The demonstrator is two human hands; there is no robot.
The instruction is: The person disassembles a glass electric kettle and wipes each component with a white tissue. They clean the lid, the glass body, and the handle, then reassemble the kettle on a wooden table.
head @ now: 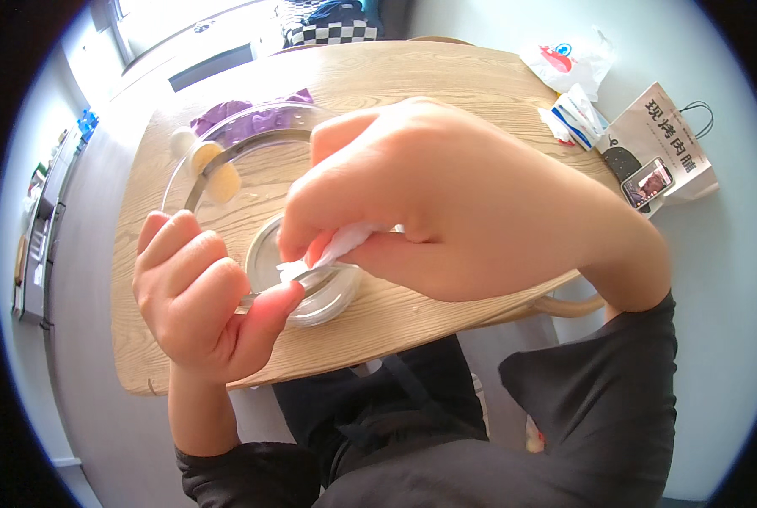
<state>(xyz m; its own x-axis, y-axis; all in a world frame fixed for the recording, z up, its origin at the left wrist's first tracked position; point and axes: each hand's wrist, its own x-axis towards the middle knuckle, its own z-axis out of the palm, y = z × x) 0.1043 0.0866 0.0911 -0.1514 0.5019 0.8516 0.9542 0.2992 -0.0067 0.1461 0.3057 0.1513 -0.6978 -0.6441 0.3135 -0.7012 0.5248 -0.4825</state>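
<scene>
My left hand [194, 298] is closed on the near edge of a clear round lid or cover with a grey band [245, 147] along its rim, raised above the wooden table. In my right hand [410, 203], which reaches over it, a crumpled white tissue [346, 242] is pinched against the rim beside my left thumb. Below both hands stands a clear round container [331, 305], partly hidden by them. Pale yellow rounded pieces [224, 183] show by the band at the left; their kind is unclear. Behind lies a crumpled purple cloth or bag [258, 119].
On the right side of the wooden table [454, 70] are a white plastic bag [569, 63], a tissue pack [578, 120] and a printed paper bag [664, 140] with a lit phone [648, 183] leaning on it. A chair part [569, 307] shows under the near edge.
</scene>
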